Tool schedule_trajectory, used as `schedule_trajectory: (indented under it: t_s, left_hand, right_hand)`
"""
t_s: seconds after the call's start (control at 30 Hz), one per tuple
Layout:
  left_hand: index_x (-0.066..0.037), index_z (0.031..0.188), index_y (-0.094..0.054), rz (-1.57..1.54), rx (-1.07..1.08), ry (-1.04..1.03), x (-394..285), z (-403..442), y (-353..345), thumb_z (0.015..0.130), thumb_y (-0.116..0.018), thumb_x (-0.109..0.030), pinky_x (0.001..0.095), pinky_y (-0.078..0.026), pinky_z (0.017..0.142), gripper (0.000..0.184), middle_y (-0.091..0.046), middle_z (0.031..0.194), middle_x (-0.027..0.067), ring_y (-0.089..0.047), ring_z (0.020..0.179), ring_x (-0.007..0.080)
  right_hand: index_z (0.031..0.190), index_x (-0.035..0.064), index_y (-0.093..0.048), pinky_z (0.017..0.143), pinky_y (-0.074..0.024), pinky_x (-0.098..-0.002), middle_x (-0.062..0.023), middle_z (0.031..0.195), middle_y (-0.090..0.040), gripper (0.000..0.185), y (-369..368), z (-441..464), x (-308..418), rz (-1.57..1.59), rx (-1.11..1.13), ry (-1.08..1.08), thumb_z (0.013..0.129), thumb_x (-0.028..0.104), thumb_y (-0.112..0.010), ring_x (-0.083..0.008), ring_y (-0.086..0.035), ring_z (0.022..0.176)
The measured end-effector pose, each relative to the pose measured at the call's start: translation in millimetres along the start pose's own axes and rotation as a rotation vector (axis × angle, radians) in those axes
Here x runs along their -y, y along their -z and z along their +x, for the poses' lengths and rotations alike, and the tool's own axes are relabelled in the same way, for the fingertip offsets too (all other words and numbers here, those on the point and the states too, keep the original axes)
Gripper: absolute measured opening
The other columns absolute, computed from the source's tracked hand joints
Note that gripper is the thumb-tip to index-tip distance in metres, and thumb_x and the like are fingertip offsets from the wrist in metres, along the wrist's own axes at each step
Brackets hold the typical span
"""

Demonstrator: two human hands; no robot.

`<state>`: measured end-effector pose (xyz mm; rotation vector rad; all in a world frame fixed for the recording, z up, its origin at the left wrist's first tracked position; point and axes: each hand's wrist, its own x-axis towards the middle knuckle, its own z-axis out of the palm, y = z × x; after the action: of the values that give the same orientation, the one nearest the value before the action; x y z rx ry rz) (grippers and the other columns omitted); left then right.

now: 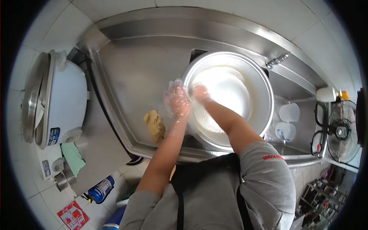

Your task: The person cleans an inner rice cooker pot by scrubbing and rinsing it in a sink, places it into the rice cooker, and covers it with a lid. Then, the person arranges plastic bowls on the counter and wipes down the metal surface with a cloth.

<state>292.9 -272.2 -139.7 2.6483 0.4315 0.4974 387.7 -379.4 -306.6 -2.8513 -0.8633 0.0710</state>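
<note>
A large round metal pot (264,111) stands in the steel sink unit, with whitish liquid or rice-like contents (230,90) inside. My left hand (178,100), in a clear plastic glove, is beside the pot's left rim, palm up with its fingers apart, holding nothing. My right hand (201,92) is inside the pot near the left wall, smeared by motion, so its fingers cannot be made out. A crumpled yellow-brown cloth (154,125) lies on the steel surface left of my left forearm.
A metal faucet (277,60) is behind the pot at the right. Two clear plastic containers (289,112) sit in the right basin, with a fan (341,131) beyond. At the left are a large rice cooker (67,101) and a green cloth (73,158).
</note>
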Motion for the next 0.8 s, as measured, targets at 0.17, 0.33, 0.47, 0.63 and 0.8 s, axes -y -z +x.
schedule_trajectory:
  t_s: [0.17, 0.33, 0.47, 0.63, 0.8]
  left_hand:
    - [-0.014, 0.120, -0.051, 0.057, 0.049, 0.001, 0.9, -0.1, 0.6, 0.089, -0.041, -0.024, 0.0481, -0.019, 0.102, 0.034, -0.048, 0.127, 0.0072, -0.037, 0.124, 0.0221]
    - [-0.014, 0.120, -0.050, 0.042, 0.021, 0.006, -1.6, 0.1, -0.9, 0.089, -0.040, -0.024, 0.0478, -0.021, 0.102, 0.034, -0.048, 0.126, 0.0075, -0.038, 0.122, 0.0233]
    - [-0.012, 0.119, -0.050, -0.086, 0.031, 0.001, 8.8, -0.4, -14.3, 0.089, -0.040, -0.024, 0.0473, -0.024, 0.101, 0.033, -0.048, 0.126, 0.0080, -0.038, 0.122, 0.0234]
    - [-0.008, 0.112, -0.055, -0.145, -0.052, -0.058, 5.8, 2.4, -9.6, 0.084, -0.048, -0.014, 0.0414, -0.042, 0.087, 0.029, -0.056, 0.111, 0.0145, -0.053, 0.103, 0.0283]
    - [-0.004, 0.111, -0.054, -0.341, 0.048, -0.037, 27.1, 13.4, -31.5, 0.083, -0.052, -0.021, 0.0405, -0.043, 0.086, 0.034, -0.056, 0.110, 0.0168, -0.056, 0.099, 0.0305]
  right_hand:
    - [0.127, 0.0012, -0.040, 0.106, -0.0177, -0.0468, -0.0178, 0.133, -0.038, 0.045, 48.9, -7.5, -137.6, -0.348, 0.170, -0.307, 0.086, 0.021, -0.041, -0.0303, -0.029, 0.127]
    - [0.127, 0.0011, -0.040, 0.092, -0.0341, -0.0498, -0.0178, 0.130, -0.039, 0.047, 109.9, -124.0, -181.7, -0.344, 0.528, -0.562, 0.085, 0.020, -0.045, -0.0308, -0.035, 0.121]
    - [0.123, -0.0047, -0.043, 0.092, -0.0352, -0.0524, -0.0206, 0.131, -0.039, 0.051, 111.7, -208.1, -94.4, -0.375, 0.758, -0.619, 0.080, 0.021, -0.054, -0.0332, -0.035, 0.123]
    - [0.122, 0.0145, -0.051, 0.096, -0.0373, -0.0387, -0.0116, 0.125, -0.048, 0.038, 118.1, -207.6, -1.6, 0.339, 0.787, -0.267, 0.086, 0.024, -0.043, -0.0256, -0.046, 0.115]
    - [0.071, 0.0039, -0.064, 0.063, -0.0476, -0.0374, -0.0143, 0.076, -0.062, 0.014, 79.1, -197.3, 13.0, 0.658, 0.459, 0.140, 0.069, 0.017, -0.059, -0.0242, -0.060, 0.072]
